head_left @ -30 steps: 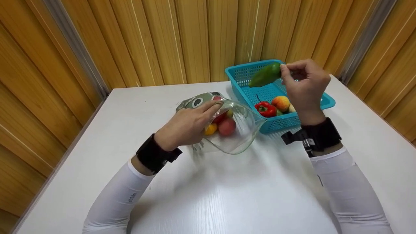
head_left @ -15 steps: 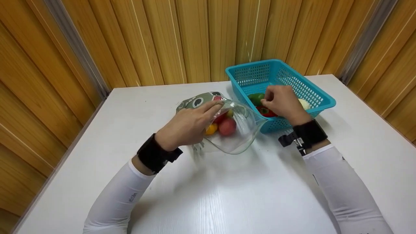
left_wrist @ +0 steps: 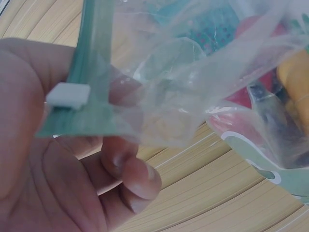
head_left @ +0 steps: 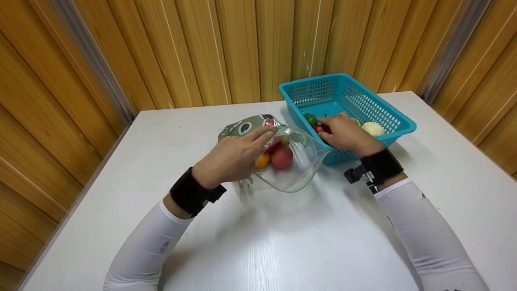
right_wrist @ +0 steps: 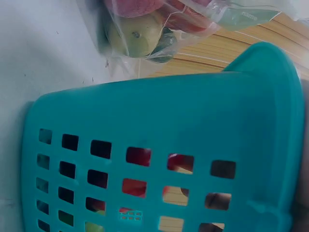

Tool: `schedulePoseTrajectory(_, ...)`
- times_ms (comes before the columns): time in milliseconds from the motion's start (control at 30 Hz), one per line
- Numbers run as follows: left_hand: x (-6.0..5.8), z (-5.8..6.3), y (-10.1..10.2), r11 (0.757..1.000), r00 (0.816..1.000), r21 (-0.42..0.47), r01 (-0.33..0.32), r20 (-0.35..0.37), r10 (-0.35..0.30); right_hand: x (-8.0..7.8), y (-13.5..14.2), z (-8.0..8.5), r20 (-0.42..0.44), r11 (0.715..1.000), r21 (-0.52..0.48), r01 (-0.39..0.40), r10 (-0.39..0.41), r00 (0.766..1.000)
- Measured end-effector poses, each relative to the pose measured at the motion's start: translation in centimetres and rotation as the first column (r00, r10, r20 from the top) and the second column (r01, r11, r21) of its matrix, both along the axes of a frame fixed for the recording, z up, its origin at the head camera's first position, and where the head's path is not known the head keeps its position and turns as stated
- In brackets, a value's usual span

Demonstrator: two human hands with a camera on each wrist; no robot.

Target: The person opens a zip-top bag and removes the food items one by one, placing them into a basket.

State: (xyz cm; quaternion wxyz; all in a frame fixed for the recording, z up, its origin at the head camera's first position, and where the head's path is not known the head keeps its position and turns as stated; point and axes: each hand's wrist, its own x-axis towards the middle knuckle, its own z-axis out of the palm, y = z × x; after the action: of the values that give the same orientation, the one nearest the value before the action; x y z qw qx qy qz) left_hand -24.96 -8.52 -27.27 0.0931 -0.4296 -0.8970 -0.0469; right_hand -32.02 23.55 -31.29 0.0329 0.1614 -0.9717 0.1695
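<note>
My left hand pinches the rim of a clear zip bag with a green cartoon print. The bag's mouth faces me, and inside lie a red round fruit, an orange-yellow fruit and other produce. In the left wrist view, a white slider sits on the bag's green zip strip. My right hand reaches into the blue basket, thumb and index finger on either side of a red bell pepper. A green pepper lies just beyond those fingertips. The basket wall hides the right fingers in the right wrist view.
Also in the basket are a pale round vegetable and something yellow, partly covered by the right hand. The basket stands on the white table, right of the bag. Wood-panelled walls rise behind and beside the table.
My right hand has lowered the green pepper into the basket and let it go. It has then taken the red bell pepper between its fingers. The left hand and bag stay put.
</note>
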Motion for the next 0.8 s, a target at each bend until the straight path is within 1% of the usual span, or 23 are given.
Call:
schedulePoseTrajectory(100,0.0,-0.1,0.0,1.0,1.0,-0.008,0.005,-0.018,-0.006,0.0,0.0,0.0,-0.001,1.0,0.01,-0.014,0.014,1.0)
schedulePoseTrajectory(200,0.0,-0.1,-0.1,1.0,0.999,-0.019,0.01,-0.039,-0.011,0.0,0.0,0.0,0.002,0.999,-0.004,-0.036,0.036,0.999)
schedulePoseTrajectory(300,0.1,-0.1,-0.1,1.0,0.999,-0.015,0.006,-0.033,-0.007,0.0,-0.1,0.0,0.012,0.999,-0.009,-0.039,0.039,0.999)
schedulePoseTrajectory(400,0.1,-0.1,-0.1,1.0,1.0,-0.013,0.001,-0.022,-0.001,0.2,-0.2,0.3,0.012,1.0,-0.019,-0.015,0.015,1.0)
schedulePoseTrajectory(467,0.1,-0.1,-0.1,1.0,1.0,-0.013,-0.004,-0.015,0.003,0.4,-0.5,0.7,-0.024,0.999,-0.04,-0.001,0.0,1.0)
schedulePoseTrajectory(533,0.1,-0.1,-0.1,1.0,1.0,-0.013,-0.004,-0.014,0.004,0.8,-1.0,1.3,-0.106,0.997,-0.075,-0.009,0.001,0.994)
schedulePoseTrajectory(567,0.1,-0.1,-0.1,1.0,1.0,-0.014,-0.005,-0.014,0.004,1.1,-1.2,1.6,-0.163,0.995,-0.099,-0.023,0.006,0.987)
schedulePoseTrajectory(600,0.1,0.0,-0.1,1.0,1.0,-0.015,-0.005,-0.016,0.005,1.5,-1.6,2.0,-0.225,0.992,-0.121,-0.04,0.012,0.974)
schedulePoseTrajectory(633,0.1,0.0,-0.1,1.0,1.0,-0.015,-0.005,-0.02,0.005,1.9,-1.9,2.3,-0.291,0.988,-0.14,-0.063,0.019,0.956)
schedulePoseTrajectory(667,0.1,0.0,-0.1,1.0,1.0,-0.014,-0.004,-0.023,0.004,2.4,-2.3,2.7,-0.361,0.983,-0.159,-0.092,0.029,0.932)
schedulePoseTrajectory(733,0.1,0.0,-0.1,1.0,1.0,-0.012,-0.001,-0.029,0.0,3.4,-3.0,3.3,-0.495,0.971,-0.176,-0.162,0.055,0.867)
schedulePoseTrajectory(800,0.1,-0.1,-0.1,1.0,0.999,-0.006,0.007,-0.033,-0.007,4.3,-3.7,3.8,-0.602,0.955,-0.171,-0.242,0.093,0.793)
